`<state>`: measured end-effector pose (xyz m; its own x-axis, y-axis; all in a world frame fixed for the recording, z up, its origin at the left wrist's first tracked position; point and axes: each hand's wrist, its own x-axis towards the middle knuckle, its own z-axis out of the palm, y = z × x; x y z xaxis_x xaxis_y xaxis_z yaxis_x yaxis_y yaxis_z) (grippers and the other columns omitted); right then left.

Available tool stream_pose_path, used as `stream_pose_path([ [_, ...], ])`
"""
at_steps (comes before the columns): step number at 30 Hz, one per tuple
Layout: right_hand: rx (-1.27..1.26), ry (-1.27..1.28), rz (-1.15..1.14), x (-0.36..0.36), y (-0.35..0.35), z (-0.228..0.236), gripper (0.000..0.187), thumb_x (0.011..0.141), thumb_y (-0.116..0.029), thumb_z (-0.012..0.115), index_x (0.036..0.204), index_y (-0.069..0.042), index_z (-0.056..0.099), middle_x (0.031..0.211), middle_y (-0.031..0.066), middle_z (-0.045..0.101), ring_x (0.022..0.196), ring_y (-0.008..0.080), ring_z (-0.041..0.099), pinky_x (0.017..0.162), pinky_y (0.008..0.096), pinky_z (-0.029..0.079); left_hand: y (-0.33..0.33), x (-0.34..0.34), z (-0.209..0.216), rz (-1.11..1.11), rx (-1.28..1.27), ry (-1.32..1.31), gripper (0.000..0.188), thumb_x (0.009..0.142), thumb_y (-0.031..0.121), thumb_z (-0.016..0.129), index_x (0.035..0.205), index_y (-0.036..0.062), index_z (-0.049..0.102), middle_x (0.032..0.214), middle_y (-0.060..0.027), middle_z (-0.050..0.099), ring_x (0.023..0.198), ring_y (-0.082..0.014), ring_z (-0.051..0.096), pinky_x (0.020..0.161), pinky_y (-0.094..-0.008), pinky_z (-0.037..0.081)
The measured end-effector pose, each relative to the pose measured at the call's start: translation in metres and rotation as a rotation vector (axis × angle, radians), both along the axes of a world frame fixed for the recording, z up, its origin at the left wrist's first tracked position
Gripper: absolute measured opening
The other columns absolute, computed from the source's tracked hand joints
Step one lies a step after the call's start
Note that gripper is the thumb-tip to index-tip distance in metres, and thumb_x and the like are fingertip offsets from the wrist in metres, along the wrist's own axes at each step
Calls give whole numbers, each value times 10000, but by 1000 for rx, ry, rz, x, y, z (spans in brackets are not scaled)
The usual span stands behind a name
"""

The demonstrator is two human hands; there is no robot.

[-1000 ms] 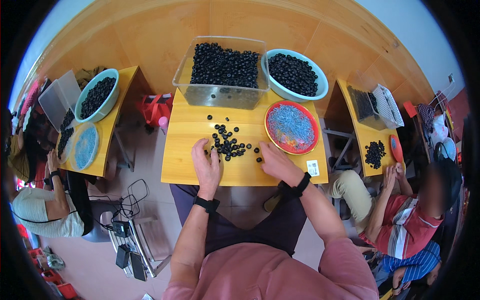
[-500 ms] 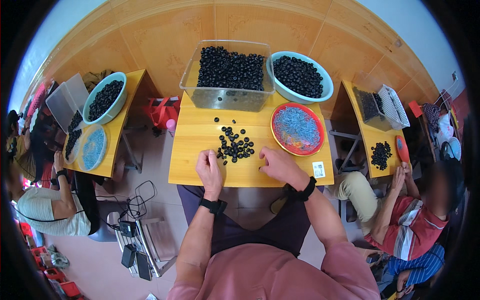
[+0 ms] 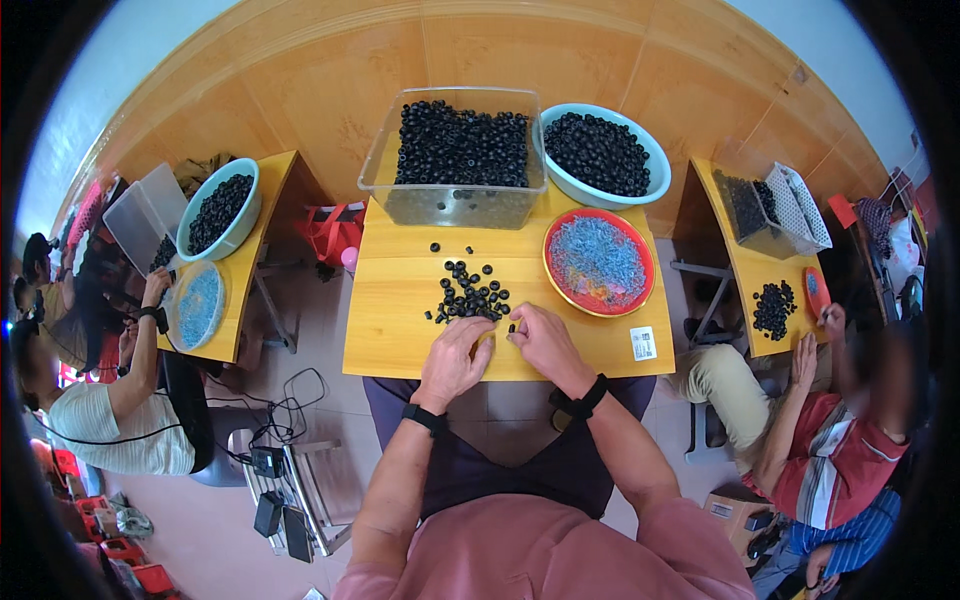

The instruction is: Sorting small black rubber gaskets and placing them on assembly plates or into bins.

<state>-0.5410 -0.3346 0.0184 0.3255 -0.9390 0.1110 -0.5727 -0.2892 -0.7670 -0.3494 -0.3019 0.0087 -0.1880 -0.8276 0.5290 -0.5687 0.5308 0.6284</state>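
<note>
A loose pile of small round black plastic pieces [image 3: 470,292], some with a hole in the middle, lies on the yellow wooden table [image 3: 390,340]. My left hand [image 3: 456,362] rests at the near edge of this pile, its fingers bent forward and the thumb apart from them; nothing shows in the gap. Close by on the right, my right hand [image 3: 546,348] is closed in a pinch, with a small black piece [image 3: 512,328] at its fingertips. Beyond it stands a red round tray [image 3: 640,292] with a yellow rim, heaped with tiny thin blue-grey pieces [image 3: 598,255].
At the table's back are a clear plastic bin [image 3: 460,207] and a light blue basin [image 3: 655,185], both full of black pieces. A white label [image 3: 642,343] sits near the right corner. People work at side tables left [image 3: 240,310] and right [image 3: 745,315].
My left hand has moved right, to the pile's near edge, and its thumb has parted from the fingers. My right hand has come left and nearer to me. The hands are now closer together.
</note>
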Motion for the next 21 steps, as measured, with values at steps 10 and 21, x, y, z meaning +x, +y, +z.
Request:
stream_pose_path([
  [10,-87,-25,-42,2,4,-22,184,853,-78,697,1011,-9,630,964,169,620,889,373,644,801,473,513,3,-3,-1,136,147,-16,159,873,91,665,1021,34,686,793,-142,647,698,-315,644,662,-401,538],
  [21,-189,-174,-58,4,13,-27,195,844,-77,753,988,-26,632,909,128,675,788,277,692,682,380,545,2,-1,-1,92,321,73,147,895,136,705,981,17,716,803,-132,667,680,-262,645,628,-362,520],
])
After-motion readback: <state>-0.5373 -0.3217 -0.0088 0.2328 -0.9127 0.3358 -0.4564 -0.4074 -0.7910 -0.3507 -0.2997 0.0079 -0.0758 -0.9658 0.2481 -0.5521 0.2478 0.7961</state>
